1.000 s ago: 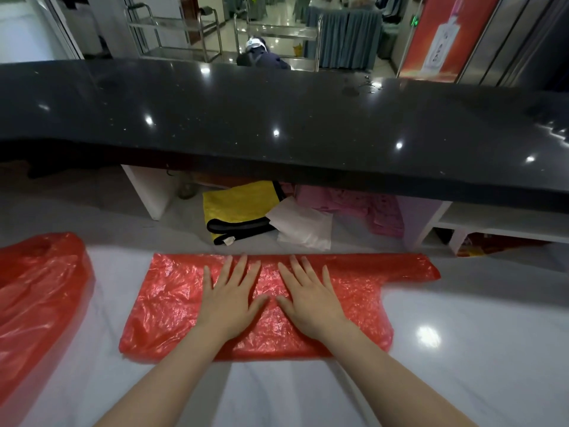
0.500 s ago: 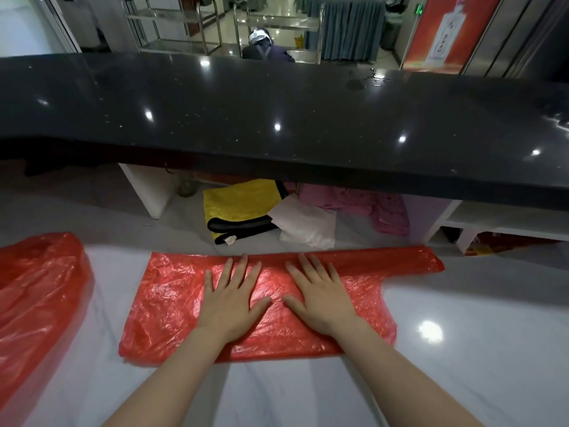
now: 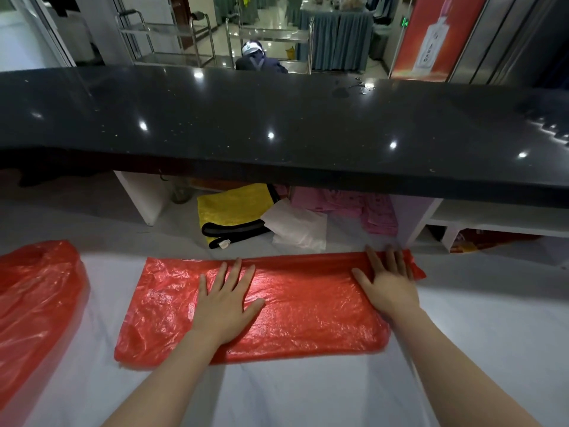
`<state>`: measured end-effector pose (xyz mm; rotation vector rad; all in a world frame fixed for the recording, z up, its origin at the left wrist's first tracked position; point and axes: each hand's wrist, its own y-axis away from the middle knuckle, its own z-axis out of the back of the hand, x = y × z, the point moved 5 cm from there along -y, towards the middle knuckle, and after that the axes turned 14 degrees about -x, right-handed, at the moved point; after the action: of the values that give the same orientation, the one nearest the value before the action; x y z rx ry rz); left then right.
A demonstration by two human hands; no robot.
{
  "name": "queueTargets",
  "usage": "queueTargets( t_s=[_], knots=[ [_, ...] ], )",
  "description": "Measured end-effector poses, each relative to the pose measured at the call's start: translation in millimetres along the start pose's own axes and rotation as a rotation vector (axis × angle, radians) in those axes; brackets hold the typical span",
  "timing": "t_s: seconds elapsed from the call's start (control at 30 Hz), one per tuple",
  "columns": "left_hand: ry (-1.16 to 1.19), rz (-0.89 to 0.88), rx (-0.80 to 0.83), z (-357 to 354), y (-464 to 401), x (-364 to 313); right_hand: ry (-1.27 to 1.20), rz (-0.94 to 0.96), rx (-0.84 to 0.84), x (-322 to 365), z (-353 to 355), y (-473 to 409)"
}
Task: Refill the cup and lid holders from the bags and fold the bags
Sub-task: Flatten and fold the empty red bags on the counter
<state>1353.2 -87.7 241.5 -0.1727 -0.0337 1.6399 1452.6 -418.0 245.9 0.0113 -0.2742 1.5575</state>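
Red, thin plastic, the bag (image 3: 308, 306) is lying flat on the white table (image 3: 480, 349); the left hand (image 3: 226, 303) and right hand (image 3: 389, 286) are pressing it, palms spread, gripping nothing. It is looking light, limp and slippery, so pinching its end corners should suit.

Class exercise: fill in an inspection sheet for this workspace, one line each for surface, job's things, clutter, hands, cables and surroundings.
Surface: glossy white marble-look counter, bare near right.
Job's things: flattened red plastic bag at centre; second crumpled red plastic bag at left edge; cup and lid holders not in view.
Clutter: yellow cloth, white paper and pink sheets under the black stone ledge.
Hands: left hand flat mid-bag; right hand flat at its right end.
Cables: nothing seen.
Surroundings: steel trolleys, seated person beyond.
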Motion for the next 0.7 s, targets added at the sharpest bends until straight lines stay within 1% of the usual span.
queueTargets(
  t_s=[0.1,0.17,0.23,0.3,0.37,0.43,0.5,0.63,0.7],
  knots=[
    [0.0,-0.001,0.009,0,4,2,0.007,0.001,0.054,5,4,1],
    [-0.008,0.001,0.013,-1,7,4,0.013,0.011,0.04,16,14,3],
    [-0.003,0.007,0.013,-1,8,5,0.023,0.12,-0.045,46,29,9],
    [0.007,0.016,0.014,0,9,3,-0.034,0.283,-0.077,92,35,23],
    [0.011,0.027,0.013,1,11,1,-0.111,0.386,-0.009,135,28,43],
    [0.013,0.04,0.015,1,14,-2,-0.155,0.401,0.096,160,12,61],
    [0.024,0.05,0.022,0,17,-3,-0.146,0.398,0.131,165,-3,74],
    [0.051,0.024,0.017,2,20,4,-0.142,0.412,0.098,158,-12,76],
    [0.047,0.062,-0.01,4,23,20,-0.143,0.417,0.098,158,-13,74]
  ],
)
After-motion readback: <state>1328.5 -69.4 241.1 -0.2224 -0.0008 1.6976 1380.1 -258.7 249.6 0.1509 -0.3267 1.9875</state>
